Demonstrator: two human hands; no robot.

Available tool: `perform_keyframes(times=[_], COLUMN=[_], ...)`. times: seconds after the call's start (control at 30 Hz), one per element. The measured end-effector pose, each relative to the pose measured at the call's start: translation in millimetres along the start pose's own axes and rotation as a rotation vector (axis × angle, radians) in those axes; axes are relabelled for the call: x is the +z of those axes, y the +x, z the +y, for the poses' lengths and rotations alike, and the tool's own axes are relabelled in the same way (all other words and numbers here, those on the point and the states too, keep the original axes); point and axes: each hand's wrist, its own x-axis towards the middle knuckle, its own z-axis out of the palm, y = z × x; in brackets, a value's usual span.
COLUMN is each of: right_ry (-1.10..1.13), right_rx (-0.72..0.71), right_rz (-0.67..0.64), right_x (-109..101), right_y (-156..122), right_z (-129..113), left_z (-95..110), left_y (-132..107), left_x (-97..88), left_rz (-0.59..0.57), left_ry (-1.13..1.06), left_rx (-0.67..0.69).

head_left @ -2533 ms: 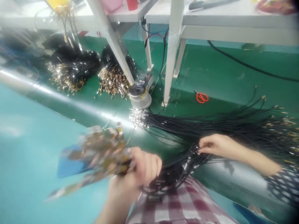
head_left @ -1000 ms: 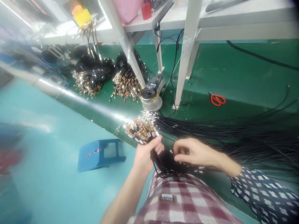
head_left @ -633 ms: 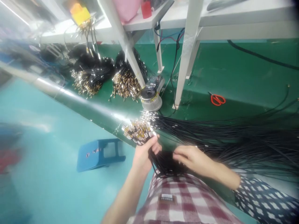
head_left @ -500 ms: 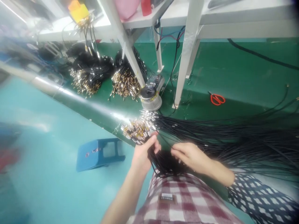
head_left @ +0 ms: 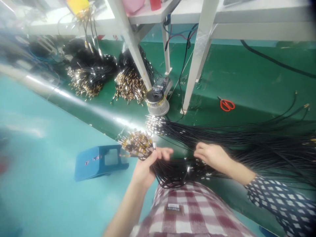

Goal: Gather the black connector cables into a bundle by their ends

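Lying at left on the green surface: a heap of black cables with gold-coloured metal ends. Below it, on the turquoise floor, a blue plastic stool.

Next to the right?

A second, similar heap, partly behind a slanted white table leg. Then the left hand.

Its grip?

Closed on a thick bundle of black cables tipped in gold and silver metal, just below the tips; some fingers extend rightward.

Bundle position?

Tips up, at the hand's upper left. Cables bend down and run right, just above a maroon-and-white checked cloth garment.

Between the hands, further up?

A round grey device with a black top, near the leg's foot.

Right hand?

Fingers bent, fingertips together, just above the bundle's right part. Cannot tell whether a strand is pinched. Patterned dark sleeve on that arm.

Remainder?

Orange-handled scissors on green; below them, long black cables spread to the right edge.
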Motion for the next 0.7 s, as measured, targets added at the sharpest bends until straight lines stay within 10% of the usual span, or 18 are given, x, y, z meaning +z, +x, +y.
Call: perform_keyframes(times=[0.13,0.23,0.5,0.7], right_ry=[0.191,0.273,0.228,0.487], right_rx=[0.081,0.164,0.229,0.16], right_rz=[-0.026,-0.056,-0.295,-0.32], right_x=[-32,-47,37,42], right_y=[-5,24,142,130], right_z=[20,14,-49,-47], left_z=[2,-4,-14,-18], left_y=[-14,-14,-12,-11], left_x=[6.4,8.2,9.8,-0.3], left_rz=[-0.218,-0.127,-0.016,0.196], left_ry=[-0.016,-0.036,-0.122,-0.129], left_rx=[0.019,0.062,0.079,0.049])
